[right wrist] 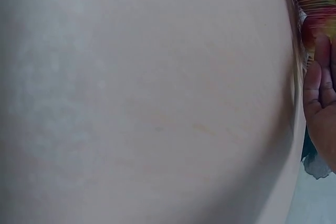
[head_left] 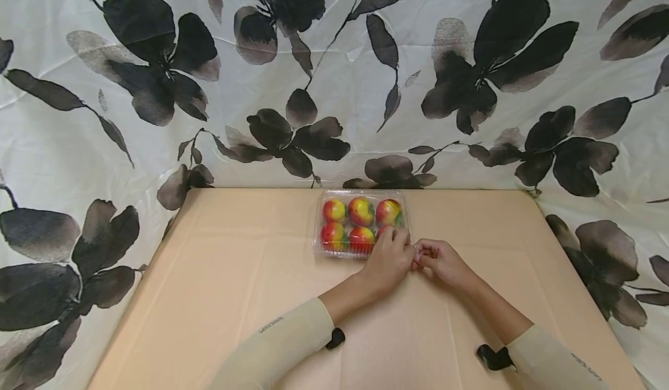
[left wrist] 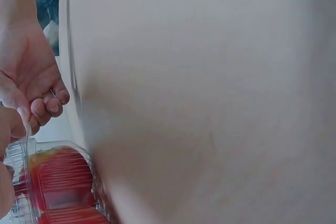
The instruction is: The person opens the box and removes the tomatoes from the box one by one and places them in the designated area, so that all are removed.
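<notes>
A clear plastic clamshell box (head_left: 318, 233) lies near the far edge of the table, holding several red-and-yellow fruits (head_left: 360, 211) in two rows. My left hand (head_left: 388, 259) reaches over its front right corner, fingers bent and gripping there, partly covering one fruit. Close beside it, my right hand (head_left: 441, 261) pinches the plastic rim at that same corner. From the left wrist, the box's ribbed wall (left wrist: 63, 182) shows red fruit behind it, and the right fingers (left wrist: 39, 109) curl at the lid's edge.
A tan covering (head_left: 235, 297) lies over the table, lightly creased. White cloth with dark flowers (head_left: 292, 134) hangs behind the far edge and shows along both sides. Small black wrist cameras (head_left: 493, 358) stick out from the beige sleeves (head_left: 549, 358).
</notes>
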### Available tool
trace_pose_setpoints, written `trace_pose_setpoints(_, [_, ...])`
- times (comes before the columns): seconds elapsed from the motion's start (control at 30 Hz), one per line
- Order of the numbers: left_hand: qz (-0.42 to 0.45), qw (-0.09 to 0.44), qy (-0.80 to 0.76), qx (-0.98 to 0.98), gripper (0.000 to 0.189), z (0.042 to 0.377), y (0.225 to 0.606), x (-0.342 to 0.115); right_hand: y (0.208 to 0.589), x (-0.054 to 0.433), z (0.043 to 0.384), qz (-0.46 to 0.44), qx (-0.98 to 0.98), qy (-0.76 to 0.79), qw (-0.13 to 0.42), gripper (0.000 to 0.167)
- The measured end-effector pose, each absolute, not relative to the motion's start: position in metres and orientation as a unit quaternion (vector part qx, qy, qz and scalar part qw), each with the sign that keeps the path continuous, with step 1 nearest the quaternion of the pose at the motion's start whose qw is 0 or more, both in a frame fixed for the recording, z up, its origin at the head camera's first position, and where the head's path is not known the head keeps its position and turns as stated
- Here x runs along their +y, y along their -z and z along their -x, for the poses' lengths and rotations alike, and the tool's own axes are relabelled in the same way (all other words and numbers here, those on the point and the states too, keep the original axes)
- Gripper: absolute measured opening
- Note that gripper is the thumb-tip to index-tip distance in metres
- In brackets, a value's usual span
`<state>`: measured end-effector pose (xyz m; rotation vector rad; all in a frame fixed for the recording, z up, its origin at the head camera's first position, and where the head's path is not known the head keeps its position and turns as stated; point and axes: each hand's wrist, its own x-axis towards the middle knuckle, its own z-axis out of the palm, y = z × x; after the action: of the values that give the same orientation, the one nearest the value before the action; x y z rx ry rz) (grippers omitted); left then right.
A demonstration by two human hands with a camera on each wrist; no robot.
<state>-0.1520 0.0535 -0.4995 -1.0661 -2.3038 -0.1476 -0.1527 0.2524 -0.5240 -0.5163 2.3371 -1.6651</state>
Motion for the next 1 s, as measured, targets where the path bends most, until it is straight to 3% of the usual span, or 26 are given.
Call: trace_pose_setpoints(1.0, [0.412, 0.225, 0.124, -0.874, 0.009, 0.152, 0.489, 0.037, 0.525, 0.25, 0.152, 0.176, 0.78, 0.583, 0.144, 0.012])
